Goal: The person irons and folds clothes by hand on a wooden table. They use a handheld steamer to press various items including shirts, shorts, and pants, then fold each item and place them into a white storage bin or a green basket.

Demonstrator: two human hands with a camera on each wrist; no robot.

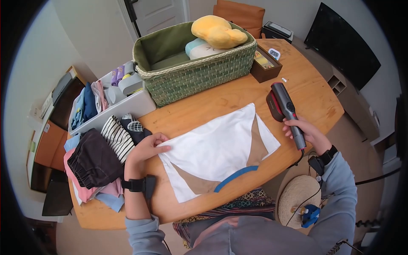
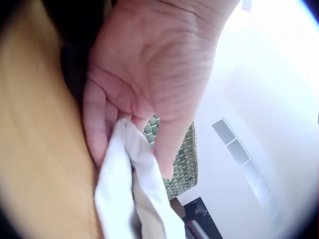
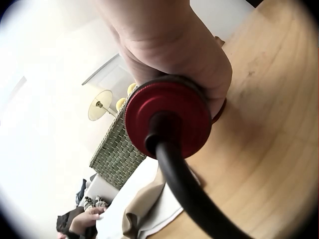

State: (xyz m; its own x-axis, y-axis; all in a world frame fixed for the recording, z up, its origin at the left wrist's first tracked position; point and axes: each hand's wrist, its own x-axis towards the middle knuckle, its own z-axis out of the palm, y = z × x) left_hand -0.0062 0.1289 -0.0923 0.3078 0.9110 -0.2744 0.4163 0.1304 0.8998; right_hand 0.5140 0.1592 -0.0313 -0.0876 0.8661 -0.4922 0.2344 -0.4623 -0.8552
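Observation:
A white and tan shirt (image 1: 208, 144) with a blue curved band lies spread on the wooden table in front of me. At its left corner, my left hand (image 1: 146, 148) pinches the cloth; in the left wrist view the white fabric (image 2: 117, 194) runs between thumb and fingers. My right hand (image 1: 304, 128) grips the handle of a dark grey and red handheld garment steamer (image 1: 285, 102), held to the right of the shirt with its head pointing away from me. The right wrist view shows the steamer's red end cap (image 3: 192, 124) and its black cord (image 3: 182, 186).
Left of the shirt is a pile of clothes (image 1: 95, 159), with a white bin (image 1: 142, 104) of folded items behind it. A green woven basket (image 1: 204, 74) with plush toys stands at the back, beside a brown box (image 1: 267, 74). The steamer's cord hangs over the right table edge.

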